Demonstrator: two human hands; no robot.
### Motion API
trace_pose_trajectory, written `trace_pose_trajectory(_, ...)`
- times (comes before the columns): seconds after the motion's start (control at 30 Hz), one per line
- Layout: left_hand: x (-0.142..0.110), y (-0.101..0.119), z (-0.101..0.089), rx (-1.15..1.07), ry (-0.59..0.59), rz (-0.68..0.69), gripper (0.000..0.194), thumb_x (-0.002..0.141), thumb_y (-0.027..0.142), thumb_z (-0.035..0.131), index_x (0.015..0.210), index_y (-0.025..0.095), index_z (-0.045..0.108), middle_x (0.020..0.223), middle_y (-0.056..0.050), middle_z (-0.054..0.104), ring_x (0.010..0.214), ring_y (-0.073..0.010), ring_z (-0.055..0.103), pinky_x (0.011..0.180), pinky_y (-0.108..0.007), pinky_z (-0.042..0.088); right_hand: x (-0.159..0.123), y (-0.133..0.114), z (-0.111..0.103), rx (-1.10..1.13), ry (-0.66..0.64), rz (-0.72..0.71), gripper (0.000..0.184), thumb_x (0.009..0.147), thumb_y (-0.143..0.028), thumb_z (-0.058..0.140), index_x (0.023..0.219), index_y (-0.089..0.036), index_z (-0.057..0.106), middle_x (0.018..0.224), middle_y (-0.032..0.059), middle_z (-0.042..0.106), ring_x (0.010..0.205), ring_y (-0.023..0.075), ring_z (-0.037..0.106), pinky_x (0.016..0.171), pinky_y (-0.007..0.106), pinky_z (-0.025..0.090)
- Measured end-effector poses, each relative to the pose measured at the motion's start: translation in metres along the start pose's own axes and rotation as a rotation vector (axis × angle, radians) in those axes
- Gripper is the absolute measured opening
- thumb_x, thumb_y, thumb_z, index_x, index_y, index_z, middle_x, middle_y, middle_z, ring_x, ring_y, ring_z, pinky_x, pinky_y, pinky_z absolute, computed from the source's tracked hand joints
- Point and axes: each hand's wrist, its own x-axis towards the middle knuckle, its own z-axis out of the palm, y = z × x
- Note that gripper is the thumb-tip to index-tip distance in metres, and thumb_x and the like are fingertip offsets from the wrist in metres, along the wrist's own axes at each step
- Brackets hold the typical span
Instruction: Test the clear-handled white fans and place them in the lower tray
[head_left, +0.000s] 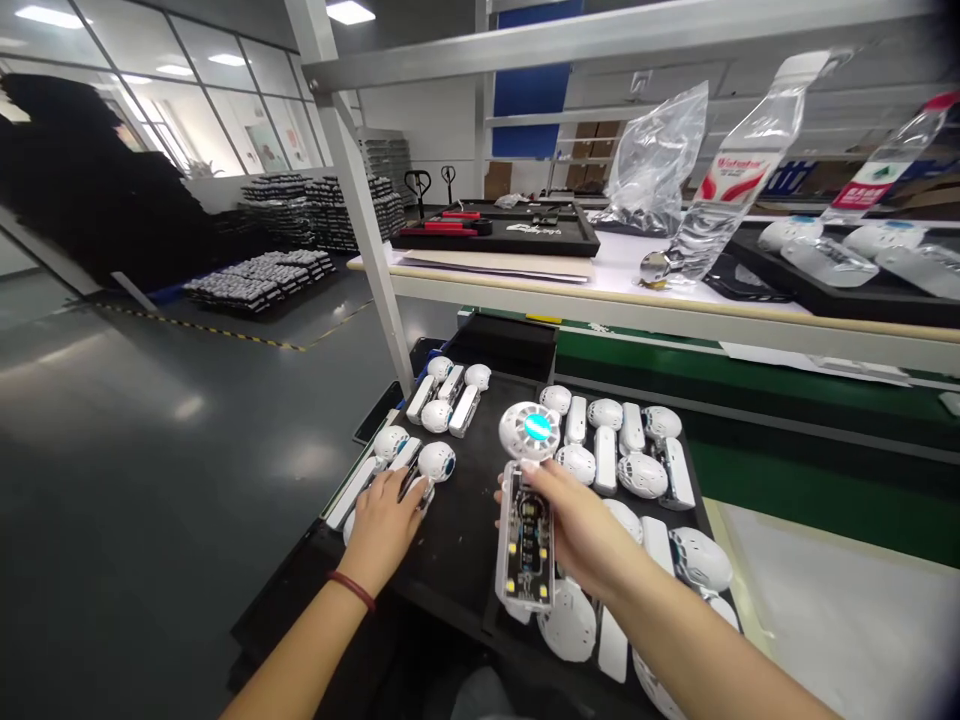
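Note:
My right hand (581, 520) is closed around a white handheld device (527, 540) that looks like a small fan. It has a round vented head with a blue disc, and a clear-fronted handle showing a circuit board and several yellow squares. My left hand (386, 525) reaches over the left black tray (450, 530), fingers curled on another of these devices (436, 462). Its handle is partly hidden under those fingers. More such devices lie in rows around the left hand. Below my right hand, the right tray (487, 622) carries several more, partly covered by my forearm.
Above the trays runs a shelf (480, 290) on a metal frame, with a black tray of red-handled tools (457, 225), a plastic bag (652, 160) and water bottles (739, 170). An upright post (367, 200) stands at left. Stacked trays (259, 280) sit on the floor beyond.

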Motion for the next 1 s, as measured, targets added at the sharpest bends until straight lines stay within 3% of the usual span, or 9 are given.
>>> trace_pose_trajectory(0.07,-0.009,-0.012,0.0,0.003,-0.024,0.01,0.037,0.081,0.028,0.045,0.118,0.027,0.049,0.13,-0.01,0.04,0.124,-0.0311,0.027,0.096,-0.047,0.032,0.004,-0.001,0.002,0.147,-0.006,0.021,0.049,0.079,-0.029,0.05,0.125,-0.02,0.035,0.112,0.0085,0.055,0.097,0.0216,0.055,0.08,0.036,0.045)
trace_pose_trajectory(0.17,-0.025,-0.031,0.002,-0.009,-0.08,0.023,0.051,0.076,0.038,0.052,0.125,0.031,0.042,0.137,-0.008,0.033,0.128,-0.0315,0.022,0.098,-0.049,0.031,0.013,0.007,-0.004,-0.034,-0.012,-0.021,0.056,0.078,-0.024,0.048,0.13,-0.026,0.027,0.118,0.0038,0.051,0.104,0.0192,0.05,0.084,0.034,0.043)
trace_pose_trajectory(0.27,-0.039,-0.044,0.007,-0.019,-0.115,0.026,0.061,0.071,0.04,0.056,0.128,0.032,0.036,0.142,-0.008,0.023,0.13,-0.0326,0.017,0.099,-0.051,0.03,0.025,0.018,-0.012,-0.659,-0.063,-0.231,0.06,0.078,-0.021,0.047,0.133,-0.027,0.023,0.121,0.0033,0.049,0.109,0.0198,0.046,0.091,0.037,0.037)
trace_pose_trajectory(0.37,-0.046,-0.049,0.015,-0.026,-0.071,0.032,0.061,0.072,0.035,0.057,0.128,0.032,0.034,0.144,-0.008,0.017,0.13,-0.032,0.014,0.1,-0.051,0.027,0.038,0.029,-0.012,-1.286,-0.309,-0.562,0.058,0.075,-0.005,0.043,0.127,-0.03,0.037,0.118,0.0008,0.052,0.108,0.0199,0.044,0.095,0.039,0.031)
trace_pose_trajectory(0.5,-0.05,-0.047,0.021,-0.011,0.029,0.044,0.055,0.076,0.03,0.051,0.128,0.031,0.035,0.143,-0.009,0.016,0.131,-0.0305,0.012,0.1,-0.05,0.028,0.058,0.044,0.003,-1.73,-0.607,-0.799,0.034,0.079,-0.006,0.045,0.105,-0.023,0.06,0.099,0.0031,0.061,0.101,0.0224,0.044,0.103,0.044,0.016)
trace_pose_trajectory(0.57,-0.052,-0.046,0.023,-0.005,0.031,0.046,0.054,0.077,0.03,0.049,0.129,0.031,0.033,0.143,-0.009,0.016,0.131,-0.0301,0.013,0.099,-0.05,0.029,0.068,0.05,0.011,-1.792,-0.669,-0.802,0.027,0.079,-0.009,0.049,0.099,-0.022,0.063,0.092,0.0034,0.062,0.095,0.0227,0.046,0.103,0.045,0.016)
trace_pose_trajectory(0.7,-0.06,-0.041,0.025,0.0,0.047,0.065,0.061,0.073,0.031,0.054,0.13,0.033,0.032,0.144,-0.009,0.014,0.131,-0.033,0.012,0.098,-0.053,0.027,0.084,0.056,0.021,-1.863,-0.719,-0.782,0.028,0.079,-0.011,0.049,0.1,-0.026,0.062,0.093,0.0024,0.061,0.091,0.0224,0.047,0.096,0.047,0.026)
trace_pose_trajectory(0.87,-0.071,-0.029,0.03,0.024,0.1,0.056,0.072,0.062,0.028,0.063,0.129,0.029,0.035,0.145,-0.009,0.01,0.131,-0.0355,0.004,0.1,-0.058,0.017,0.093,0.062,0.022,-1.867,-0.684,-0.789,0.027,0.08,-0.014,0.049,0.1,-0.027,0.061,0.092,0.0029,0.06,0.09,0.0233,0.047,0.084,0.043,0.037)
trace_pose_trajectory(1.0,-0.072,-0.025,0.039,0.027,0.162,0.041,0.057,0.065,0.037,0.061,0.12,0.03,0.048,0.142,-0.011,0.022,0.131,-0.0371,0.005,0.099,-0.059,0.019,0.087,0.067,0.016,-1.807,-0.607,-0.853,0.027,0.084,-0.018,0.044,0.105,-0.027,0.058,0.102,0.0041,0.057,0.099,0.0235,0.044,0.083,0.04,0.038)
